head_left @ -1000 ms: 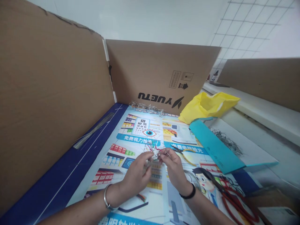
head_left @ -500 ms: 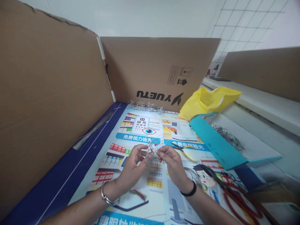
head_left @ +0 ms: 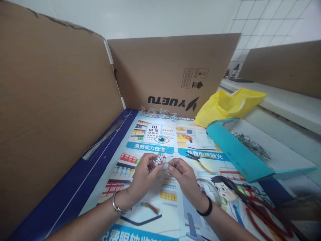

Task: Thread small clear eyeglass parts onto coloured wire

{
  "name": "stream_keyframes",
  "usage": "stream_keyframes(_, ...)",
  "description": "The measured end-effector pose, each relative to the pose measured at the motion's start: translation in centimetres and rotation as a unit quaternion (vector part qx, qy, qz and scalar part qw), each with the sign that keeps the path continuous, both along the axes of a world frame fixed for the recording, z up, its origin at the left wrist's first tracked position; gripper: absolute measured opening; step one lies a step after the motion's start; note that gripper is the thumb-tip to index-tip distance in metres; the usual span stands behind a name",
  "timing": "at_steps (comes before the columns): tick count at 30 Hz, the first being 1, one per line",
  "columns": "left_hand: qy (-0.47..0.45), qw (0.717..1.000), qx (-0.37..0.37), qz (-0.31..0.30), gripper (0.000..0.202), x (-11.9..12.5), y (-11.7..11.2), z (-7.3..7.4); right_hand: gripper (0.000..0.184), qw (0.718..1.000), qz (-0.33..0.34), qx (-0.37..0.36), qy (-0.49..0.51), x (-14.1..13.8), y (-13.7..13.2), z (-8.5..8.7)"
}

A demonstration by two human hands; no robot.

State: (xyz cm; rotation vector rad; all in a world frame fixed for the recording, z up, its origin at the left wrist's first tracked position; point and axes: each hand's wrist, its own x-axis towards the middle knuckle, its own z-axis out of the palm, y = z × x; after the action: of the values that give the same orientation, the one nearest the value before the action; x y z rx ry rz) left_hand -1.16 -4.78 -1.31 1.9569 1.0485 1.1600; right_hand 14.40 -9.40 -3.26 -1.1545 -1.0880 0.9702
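My left hand (head_left: 143, 174) and my right hand (head_left: 182, 174) meet over the printed poster (head_left: 155, 147) at the middle of the table. Both pinch a small tangle of thin wire with red and green bits (head_left: 162, 160) held between their fingertips. A silver bangle sits on my left wrist and a black band on my right wrist. A short bunch of coloured wires (head_left: 150, 206) lies on the poster below my left hand.
Cardboard walls (head_left: 173, 73) stand at the left and back. Yellow-handled pliers (head_left: 203, 160) lie right of my hands, red-handled scissors (head_left: 260, 211) at the lower right. A teal tray (head_left: 238, 150) holds wire scraps, a yellow bag (head_left: 228, 105) behind it. Thin wire rods (head_left: 100, 142) lie at the left.
Both hands have stayed together on the wire piece and drawn slightly nearer to me. The fingers have shifted a little around it and the view has tilted slightly.
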Motion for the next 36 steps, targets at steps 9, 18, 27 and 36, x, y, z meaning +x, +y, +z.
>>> stream_keyframes(9, 0.054, 0.994, 0.081, 0.049, 0.028, 0.1, 1.3, -0.6, 0.010, 1.000, 0.017, 0.005, 0.012, 0.1, -0.2, 0.0)
stream_keyframes(18, 0.072, 0.966, 0.246, 0.020, 0.024, -0.6, 2.2, -0.8, 0.012, 0.998, 0.030, -0.001, 0.058, 0.3, 0.1, 0.3)
stream_keyframes(27, 0.089, 0.948, 0.305, 0.013, 0.029, -1.1, 2.7, -1.4, 0.015, 0.997, 0.028, -0.013, 0.071, 0.3, 0.2, 0.7)
stream_keyframes(36, 0.087, 0.934, 0.346, 0.011, 0.036, -1.2, 2.8, -1.3, 0.007, 0.995, 0.030, -0.010, 0.099, 0.2, 0.3, 0.5)
